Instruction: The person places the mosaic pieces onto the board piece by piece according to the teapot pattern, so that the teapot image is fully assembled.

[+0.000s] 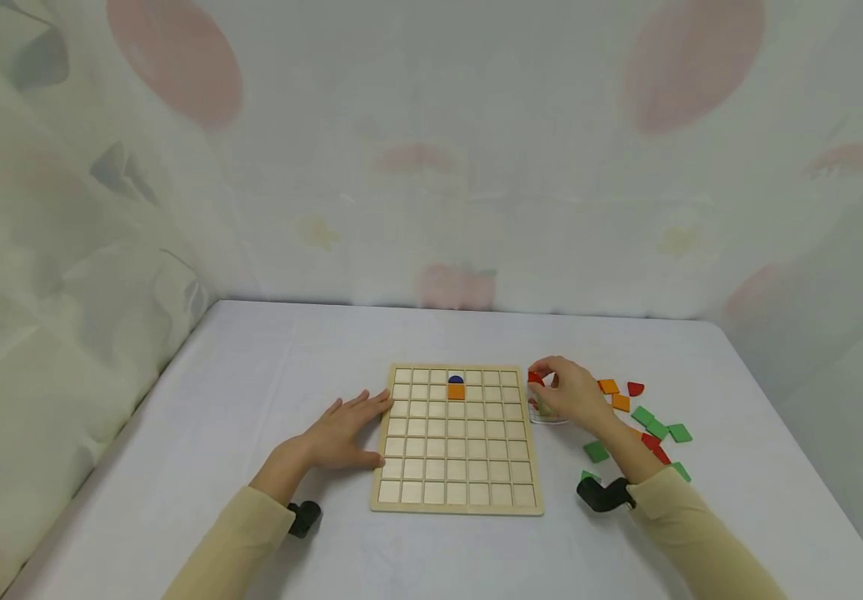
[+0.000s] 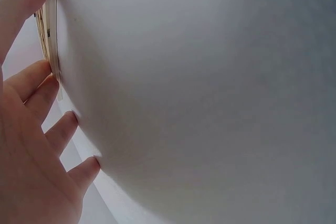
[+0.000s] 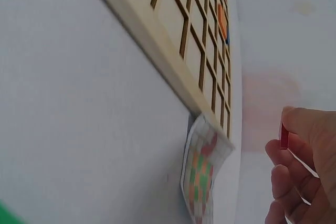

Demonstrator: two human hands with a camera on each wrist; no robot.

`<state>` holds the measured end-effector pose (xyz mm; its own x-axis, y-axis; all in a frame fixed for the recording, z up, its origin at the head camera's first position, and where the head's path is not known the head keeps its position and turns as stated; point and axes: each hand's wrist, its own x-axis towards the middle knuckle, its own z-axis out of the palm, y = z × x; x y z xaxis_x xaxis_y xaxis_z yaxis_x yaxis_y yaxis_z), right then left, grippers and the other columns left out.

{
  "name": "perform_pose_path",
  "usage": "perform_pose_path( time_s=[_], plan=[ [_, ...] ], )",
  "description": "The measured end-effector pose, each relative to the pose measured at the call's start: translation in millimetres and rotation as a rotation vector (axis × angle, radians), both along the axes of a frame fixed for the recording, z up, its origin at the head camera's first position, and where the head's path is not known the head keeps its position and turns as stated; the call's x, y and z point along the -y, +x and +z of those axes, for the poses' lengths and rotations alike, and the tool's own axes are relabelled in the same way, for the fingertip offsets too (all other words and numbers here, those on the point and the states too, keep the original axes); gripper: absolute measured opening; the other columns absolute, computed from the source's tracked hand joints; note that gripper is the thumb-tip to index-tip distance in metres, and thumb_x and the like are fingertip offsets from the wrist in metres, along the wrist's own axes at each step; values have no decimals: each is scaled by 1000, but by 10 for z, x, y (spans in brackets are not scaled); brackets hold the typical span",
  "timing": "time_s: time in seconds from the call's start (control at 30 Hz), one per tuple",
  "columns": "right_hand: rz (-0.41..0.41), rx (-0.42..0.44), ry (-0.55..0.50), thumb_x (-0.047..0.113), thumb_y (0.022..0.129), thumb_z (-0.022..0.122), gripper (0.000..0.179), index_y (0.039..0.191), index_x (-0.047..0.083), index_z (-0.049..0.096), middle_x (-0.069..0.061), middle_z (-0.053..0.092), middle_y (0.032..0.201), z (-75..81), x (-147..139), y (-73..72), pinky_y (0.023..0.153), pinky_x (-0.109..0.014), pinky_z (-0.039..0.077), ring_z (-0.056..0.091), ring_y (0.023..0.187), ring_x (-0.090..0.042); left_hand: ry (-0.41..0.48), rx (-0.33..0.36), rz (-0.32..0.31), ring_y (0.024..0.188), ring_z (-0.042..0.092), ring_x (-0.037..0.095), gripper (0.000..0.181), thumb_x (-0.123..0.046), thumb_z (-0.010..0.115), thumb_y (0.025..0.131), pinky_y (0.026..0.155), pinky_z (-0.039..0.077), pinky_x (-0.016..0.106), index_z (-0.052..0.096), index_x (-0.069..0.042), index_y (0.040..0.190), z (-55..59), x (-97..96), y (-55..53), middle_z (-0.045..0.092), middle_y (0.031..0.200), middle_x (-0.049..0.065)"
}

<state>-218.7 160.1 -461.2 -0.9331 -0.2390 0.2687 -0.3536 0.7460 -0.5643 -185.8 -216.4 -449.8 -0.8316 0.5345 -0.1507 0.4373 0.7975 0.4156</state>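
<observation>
Your left hand (image 1: 345, 435) lies spread at the left side of the board (image 1: 456, 509), thumb and two fingertips touching its edge, the other two fingers resting on the white cloth (image 1: 311, 342). Your right hand (image 1: 570, 393) pinches a red piece (image 1: 534, 377) between thumb and fingertip, with the remaining fingers curled below. That piece is just beyond the board's upper right edge; the right wrist view shows it raised off the cloth, apart from both board and card (image 3: 202, 177). The card, printed with a coloured pattern, is beside the board's right edge, partly hidden by your right hand in the head view. On the board, a blue piece (image 1: 456, 380) sits in the top row's middle cell, with an orange square (image 1: 456, 392) directly below it in the second row. Around your right forearm lie loose green pieces (image 1: 680, 433), orange pieces (image 1: 621, 402) and more red ones (image 1: 636, 389), some overlapping.
</observation>
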Motion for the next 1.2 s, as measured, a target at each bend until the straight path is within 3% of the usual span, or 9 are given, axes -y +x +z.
perform_pose_path(
  time_s=[0.3,0.47,0.8,1.2],
  plan=[
    [31,23,34,18,81,69,22,100,9,64,-2,65,92,-43,423,-44,62,-25,44,50,71,-12,-14,-1,0,140,19,32,83,-34,74,75,108,12,61,33,-12,144,3,-9,-11,26,151,4],
    [48,-5,68,20,81,70,21,98,10,65,0,64,89,-70,599,-69,67,-28,47,53,74,-14,-9,3,2,140,18,31,83,-35,74,75,108,11,60,33,-12,144,-4,-11,-18,26,152,3],
    [74,-106,187,22,79,71,18,93,11,67,-1,63,83,-130,780,-114,65,-30,48,56,74,-17,-11,-2,-1,140,18,31,84,-36,74,74,108,11,61,33,-13,144,-41,7,-33,25,152,3],
    [61,-83,210,23,80,70,19,94,12,65,1,56,78,-197,897,-141,60,-29,42,50,68,-15,-8,-5,1,140,18,31,84,-37,74,74,108,11,61,33,-14,144,-50,12,-24,25,152,2]
  ],
)
